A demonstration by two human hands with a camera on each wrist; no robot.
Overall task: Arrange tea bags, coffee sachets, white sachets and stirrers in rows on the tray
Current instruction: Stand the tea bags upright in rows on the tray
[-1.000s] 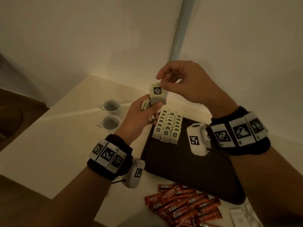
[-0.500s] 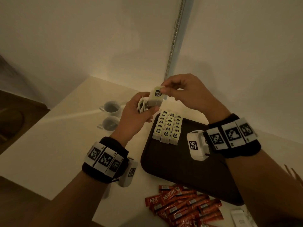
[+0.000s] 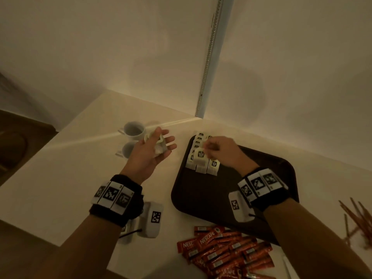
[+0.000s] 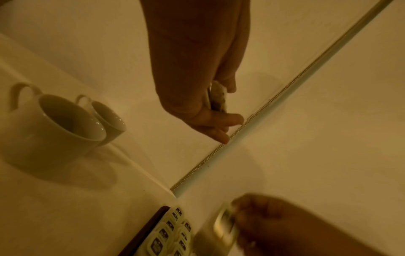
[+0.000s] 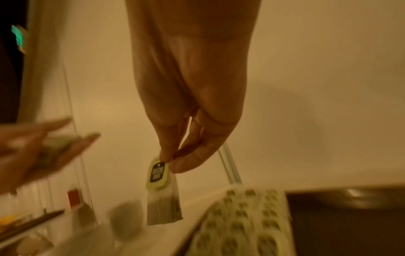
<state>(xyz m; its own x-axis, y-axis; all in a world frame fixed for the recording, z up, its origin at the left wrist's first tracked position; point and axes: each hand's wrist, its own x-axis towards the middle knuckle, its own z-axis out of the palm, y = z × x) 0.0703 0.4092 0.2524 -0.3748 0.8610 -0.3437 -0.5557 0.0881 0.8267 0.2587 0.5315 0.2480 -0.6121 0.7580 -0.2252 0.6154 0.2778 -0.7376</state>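
A dark brown tray [image 3: 231, 190] holds rows of tea bags [image 3: 213, 165] at its far left corner. My right hand [image 3: 207, 147] hovers over those rows and pinches one tea bag [image 3: 199, 156] by its tag; in the right wrist view the bag [image 5: 163, 199] dangles from thumb and forefinger [image 5: 171, 161]. My left hand [image 3: 161, 143] is left of the tray, palm up. It keeps a small stack of tea bags [image 3: 159, 148] under the thumb, with the fingers stretched out. The left wrist view shows that stack [image 4: 217, 97] edge-on.
Two white cups [image 3: 133, 130] stand left of my left hand. Red coffee sachets [image 3: 223, 252] lie heaped in front of the tray. Brown stirrers [image 3: 356, 220] lie at the right. The tray's middle and right are bare. A wall corner rises just behind.
My right hand drew one tea bag off the left hand's stack and lowered it to the rows on the tray. The left hand dropped and moved left, away from the tray.
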